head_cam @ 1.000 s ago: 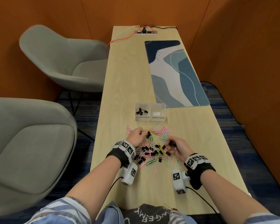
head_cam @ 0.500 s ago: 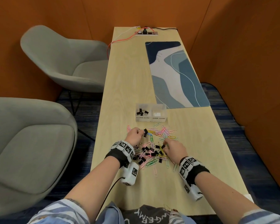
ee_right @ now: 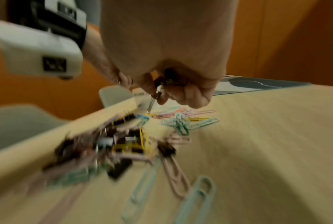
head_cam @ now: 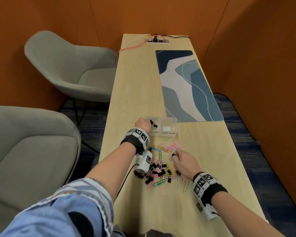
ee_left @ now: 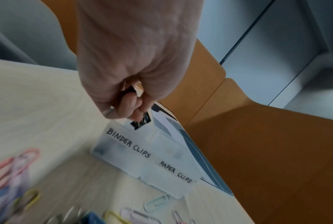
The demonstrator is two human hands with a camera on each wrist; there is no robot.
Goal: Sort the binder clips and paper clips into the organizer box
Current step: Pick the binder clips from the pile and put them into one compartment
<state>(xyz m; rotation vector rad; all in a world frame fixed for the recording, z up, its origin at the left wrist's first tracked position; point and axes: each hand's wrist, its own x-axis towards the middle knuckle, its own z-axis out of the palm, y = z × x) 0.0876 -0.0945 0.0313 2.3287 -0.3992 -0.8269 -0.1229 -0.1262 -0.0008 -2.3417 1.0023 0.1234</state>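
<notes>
A clear two-part organizer box point(head_cam: 171, 132) point(ee_left: 148, 169) stands on the table, labelled BINDER CLIPS on the left and PAPER CLIPS on the right. My left hand point(head_cam: 143, 125) point(ee_left: 131, 104) is over the left compartment, fingers curled round black binder clips point(ee_left: 141, 120) point(head_cam: 152, 124). A heap of black binder clips point(head_cam: 155, 171) point(ee_right: 121, 166) and coloured paper clips point(head_cam: 172, 146) point(ee_right: 183, 122) lies nearer me. My right hand point(head_cam: 178, 157) point(ee_right: 162, 94) hovers above the heap and pinches black binder clips point(ee_right: 158, 89) point(head_cam: 173, 155) in curled fingers.
A blue and white desk mat point(head_cam: 186, 86) lies beyond the box at the right. A power strip point(head_cam: 157, 41) with cables sits at the table's far end. Two grey chairs point(head_cam: 65, 65) stand left of the table. Orange walls close in the space.
My left hand has moved forward from the heap to over the binder clip compartment, carrying clips. My right hand has lifted off the heap with clips and shifted slightly forward.
</notes>
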